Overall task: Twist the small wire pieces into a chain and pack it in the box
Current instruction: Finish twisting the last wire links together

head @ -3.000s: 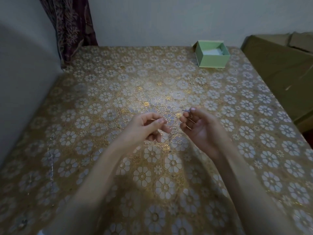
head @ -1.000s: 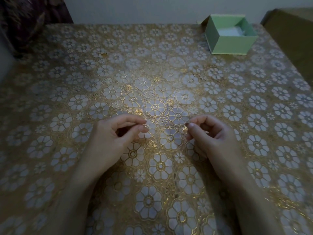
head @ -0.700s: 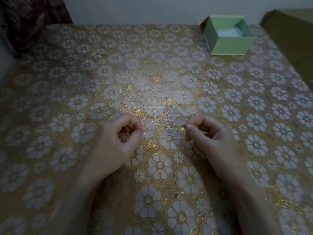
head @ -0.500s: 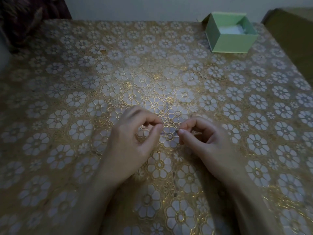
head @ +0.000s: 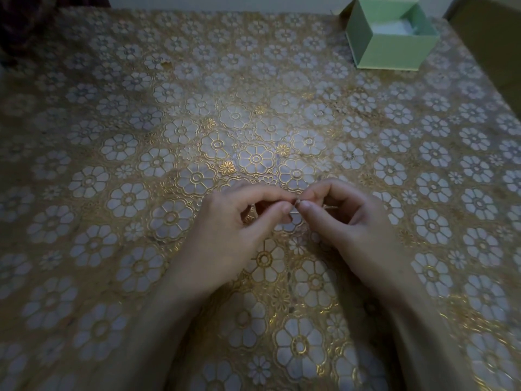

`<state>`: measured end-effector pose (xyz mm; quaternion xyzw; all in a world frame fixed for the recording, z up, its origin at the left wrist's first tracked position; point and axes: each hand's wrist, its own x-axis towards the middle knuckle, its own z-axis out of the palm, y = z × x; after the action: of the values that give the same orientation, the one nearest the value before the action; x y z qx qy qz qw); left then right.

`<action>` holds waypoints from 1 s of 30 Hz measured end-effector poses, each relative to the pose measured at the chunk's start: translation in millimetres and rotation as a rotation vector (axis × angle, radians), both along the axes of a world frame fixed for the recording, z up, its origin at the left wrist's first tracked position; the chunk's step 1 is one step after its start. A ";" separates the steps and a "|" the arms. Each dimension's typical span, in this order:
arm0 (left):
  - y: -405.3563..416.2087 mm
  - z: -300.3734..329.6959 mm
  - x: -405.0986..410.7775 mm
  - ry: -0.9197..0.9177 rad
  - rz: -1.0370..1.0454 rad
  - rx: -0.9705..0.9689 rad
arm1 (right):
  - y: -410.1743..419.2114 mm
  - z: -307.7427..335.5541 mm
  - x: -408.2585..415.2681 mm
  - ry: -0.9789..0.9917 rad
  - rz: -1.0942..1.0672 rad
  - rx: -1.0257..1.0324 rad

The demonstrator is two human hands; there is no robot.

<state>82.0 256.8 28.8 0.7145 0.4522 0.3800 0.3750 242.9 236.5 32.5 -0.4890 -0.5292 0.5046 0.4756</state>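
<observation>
- Tabletop (head: 112,170) with gold flower-pattern cover fills nearly the whole frame; far edge runs along the top, right edge cuts down the upper right.
- Open green box (head: 394,49) sits at upper right, near both those edges, mouth up, well apart from the hands.
- Broad bare stretch of cover lies between hands and box, and across the left half.
- Left hand (head: 225,232) and right hand (head: 355,224) meet at centre frame, just above the cover.
- Fingers of both curl in, thumb and forefinger tips pressed together on a small wire piece (head: 295,204).
- Wire mostly hidden; a thin strand shows running roughly left-right inside the right hand. Exact shape unclear.
</observation>
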 end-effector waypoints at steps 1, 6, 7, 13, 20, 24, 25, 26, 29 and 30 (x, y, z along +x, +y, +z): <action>0.2 0.2 -0.3 0.002 -0.006 0.000 | 0.1 -0.4 0.2 0.002 0.000 -0.003; -0.2 -0.8 -1.8 0.017 -0.001 -0.018 | 1.0 -2.3 0.8 0.018 0.014 -0.002; -0.2 -1.2 -1.4 0.016 0.004 -0.029 | 1.1 -2.6 0.9 0.019 0.016 -0.001; -0.7 -0.1 0.4 0.044 0.000 -0.034 | 1.9 -3.9 1.3 0.001 0.048 0.018; -0.8 -3.7 -0.5 0.143 0.000 0.100 | 1.7 -2.9 1.0 -0.044 0.068 0.029; 0.5 -3.9 1.1 0.249 0.018 0.234 | 2.2 -2.5 -1.0 -0.059 0.079 0.041; 0.5 -3.9 0.9 0.270 0.015 0.268 | 2.2 -2.9 -1.4 -0.061 0.082 0.042; 0.5 -3.7 0.6 0.285 0.010 0.293 | 2.4 -3.3 -1.7 -0.059 0.083 0.042; 1.1 -2.9 -1.0 0.300 -0.006 0.324 | 2.1 -3.6 -1.3 -0.058 0.087 0.040; 1.3 -2.9 -1.4 0.302 -0.006 0.329 | 1.8 -3.4 -1.1 -0.062 0.089 0.038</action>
<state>80.6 258.1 25.9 0.8160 0.4332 0.3363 0.1827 241.8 238.3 29.1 -0.4714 -0.5745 0.4997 0.4450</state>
